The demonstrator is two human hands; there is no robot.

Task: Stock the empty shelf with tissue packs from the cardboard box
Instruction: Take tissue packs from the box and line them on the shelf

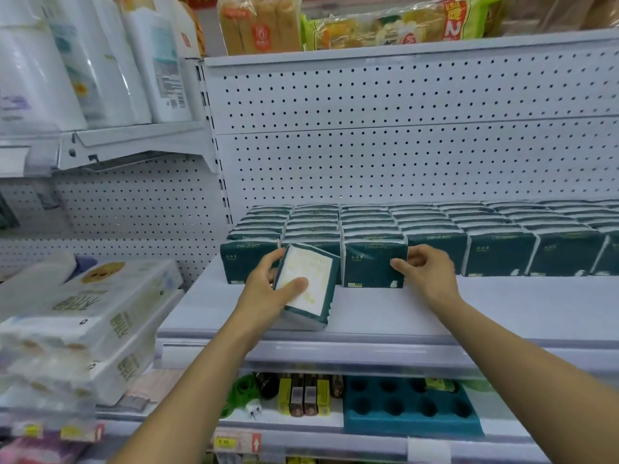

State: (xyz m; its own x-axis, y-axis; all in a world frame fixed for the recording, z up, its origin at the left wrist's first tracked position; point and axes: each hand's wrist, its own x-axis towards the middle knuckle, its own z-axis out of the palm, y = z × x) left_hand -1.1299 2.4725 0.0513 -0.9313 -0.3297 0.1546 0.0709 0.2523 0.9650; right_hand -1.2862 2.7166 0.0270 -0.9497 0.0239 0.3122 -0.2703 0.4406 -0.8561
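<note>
— Where is the tissue pack (306, 285) right now?

— The left hand (268, 289) holds it tilted, just in front of the front row of green packs (368, 249), above the white shelf (469, 306). Its white-labelled face points up; the thumb lies across that face and the fingers (273, 259) curl round the far left edge.

— And the right hand (427, 272)?

— It rests against the right side of one front-row pack (375, 266), fingers bent and touching the pack's edge. Whether they actually pinch it cannot be told.

— What crowds the spot?

— The rows already fill the back of the shelf from the left upright across to the right, against the pegboard wall (402, 128). The held pack overlaps the gap between the first and third front packs.

— Around it?

— Large white paper-roll bundles (87, 323) stacked to the left, more rolls (83, 61) on the upper left shelf, wrapped bread (261, 25) on top. Below sit small bottles (303, 393) and a teal tray (412, 410) with round hollows.
</note>
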